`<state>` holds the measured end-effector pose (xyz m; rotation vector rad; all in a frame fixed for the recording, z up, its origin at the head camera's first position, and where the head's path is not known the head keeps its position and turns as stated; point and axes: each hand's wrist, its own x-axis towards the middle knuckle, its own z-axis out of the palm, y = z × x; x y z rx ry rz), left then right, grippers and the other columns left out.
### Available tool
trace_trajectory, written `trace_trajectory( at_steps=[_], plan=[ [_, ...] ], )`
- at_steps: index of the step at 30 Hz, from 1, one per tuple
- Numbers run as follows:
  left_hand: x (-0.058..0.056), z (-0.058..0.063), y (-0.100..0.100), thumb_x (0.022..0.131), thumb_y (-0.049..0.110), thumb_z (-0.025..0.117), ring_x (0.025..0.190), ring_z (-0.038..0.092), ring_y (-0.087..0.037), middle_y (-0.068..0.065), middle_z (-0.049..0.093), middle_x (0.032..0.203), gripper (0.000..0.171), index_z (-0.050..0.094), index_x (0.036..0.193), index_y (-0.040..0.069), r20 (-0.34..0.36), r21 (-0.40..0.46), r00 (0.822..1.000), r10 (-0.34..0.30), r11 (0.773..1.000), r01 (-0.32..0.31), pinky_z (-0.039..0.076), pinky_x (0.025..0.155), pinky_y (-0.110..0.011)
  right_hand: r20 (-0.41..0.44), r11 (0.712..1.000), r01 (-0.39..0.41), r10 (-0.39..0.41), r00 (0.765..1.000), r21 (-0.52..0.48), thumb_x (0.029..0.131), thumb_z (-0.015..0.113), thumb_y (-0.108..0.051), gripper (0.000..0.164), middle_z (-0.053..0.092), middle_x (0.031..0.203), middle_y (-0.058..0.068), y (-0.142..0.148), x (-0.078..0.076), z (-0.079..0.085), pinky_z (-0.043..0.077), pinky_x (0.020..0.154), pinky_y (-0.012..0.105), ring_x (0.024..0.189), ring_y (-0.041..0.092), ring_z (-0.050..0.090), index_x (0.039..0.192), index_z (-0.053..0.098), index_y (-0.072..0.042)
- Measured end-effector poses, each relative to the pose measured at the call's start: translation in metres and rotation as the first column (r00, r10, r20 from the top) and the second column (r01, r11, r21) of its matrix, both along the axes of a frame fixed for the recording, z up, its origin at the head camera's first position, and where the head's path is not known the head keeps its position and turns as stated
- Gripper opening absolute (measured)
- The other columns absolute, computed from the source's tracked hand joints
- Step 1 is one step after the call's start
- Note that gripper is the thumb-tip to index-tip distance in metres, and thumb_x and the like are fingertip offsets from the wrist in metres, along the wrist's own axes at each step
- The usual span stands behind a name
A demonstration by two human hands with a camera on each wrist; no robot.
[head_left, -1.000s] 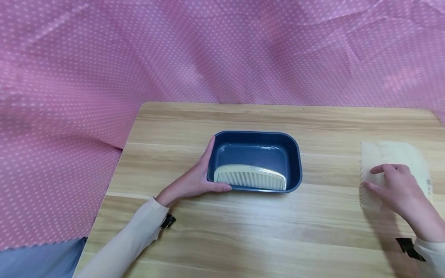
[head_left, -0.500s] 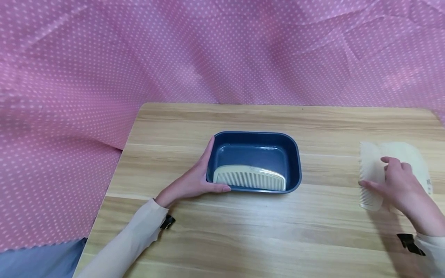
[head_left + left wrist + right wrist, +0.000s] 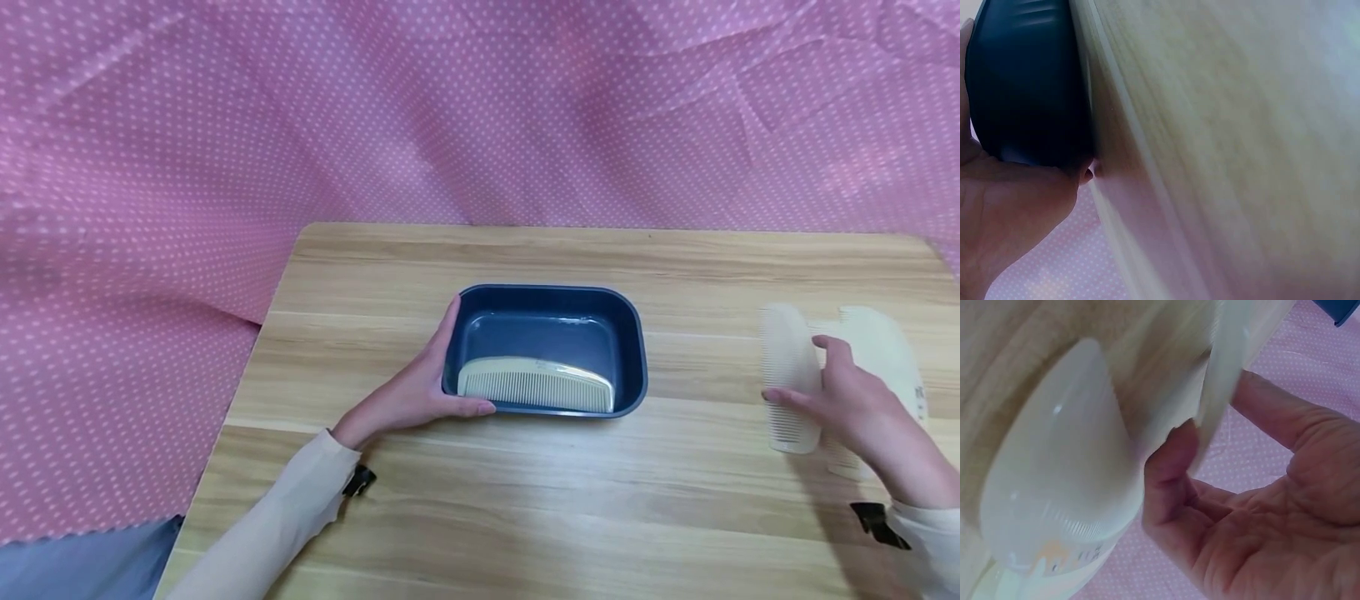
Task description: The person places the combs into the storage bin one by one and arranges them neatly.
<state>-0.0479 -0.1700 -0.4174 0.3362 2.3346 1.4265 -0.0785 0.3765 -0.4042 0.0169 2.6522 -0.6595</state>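
- Cream plastic, the translucent comb [image 3: 793,375] sits pinched in my right hand [image 3: 873,408] — thumb at its toothed edge, fingers at its back.
- My left hand [image 3: 416,387] grips the left end of the blue container [image 3: 551,298], thumb along the near wall.
- Another comb [image 3: 536,375] lies inside, along that wall; more pale combs [image 3: 888,350] crowd beneath my right hand.
- Bare wood table [image 3: 705,367] stretches between container and translucent comb — its far edge meets dotted pink cloth [image 3: 480,125].
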Motion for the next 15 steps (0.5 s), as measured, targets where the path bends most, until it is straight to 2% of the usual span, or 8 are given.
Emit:
trace_trajectory(
  at_steps=[8, 10, 15],
  plan=[
    [0.000, 0.000, -0.001, 0.085, 0.038, 0.097, 0.165, 0.006, -0.021, 0.014, -0.007, 0.180, 0.143, -0.020, 0.167, 0.053, 0.009, 0.013, 1.000, 0.002, 1.000, -0.003, 0.018, 0.126, -0.067, -0.063, 1.000, -0.008, 0.009, 0.998, 0.020, 0.106, 0.075, -0.036, 0.110, 0.038, 0.126, 0.065, -0.011, 0.003, -0.001, 0.046, 0.082, 0.077, 0.110, 0.078, 0.048, 0.161, -0.003, 0.018],
    [0.001, 0.005, 0.000, 0.086, 0.037, 0.096, 0.165, 0.006, -0.022, 0.012, -0.007, 0.180, 0.142, -0.020, 0.168, 0.050, 0.022, 0.015, 1.000, 0.001, 1.000, -0.002, 0.018, 0.126, -0.067, -0.066, 1.000, -0.007, 0.008, 0.998, 0.017, 0.106, 0.074, -0.035, 0.110, 0.037, 0.126, 0.066, -0.013, 0.004, 0.000, 0.046, 0.083, 0.079, 0.111, 0.079, 0.046, 0.162, -0.004, 0.018],
    [0.000, 0.007, 0.001, 0.089, 0.032, 0.094, 0.165, 0.005, -0.020, 0.010, -0.009, 0.180, 0.141, -0.021, 0.169, 0.046, 0.038, 0.006, 0.999, 0.001, 1.000, -0.001, 0.018, 0.127, -0.065, -0.116, 1.000, -0.020, 0.019, 0.993, -0.011, 0.107, 0.074, -0.026, 0.104, 0.037, 0.125, 0.066, -0.014, 0.004, 0.000, 0.046, 0.082, 0.080, 0.110, 0.080, 0.047, 0.162, -0.001, 0.019]
  ],
)
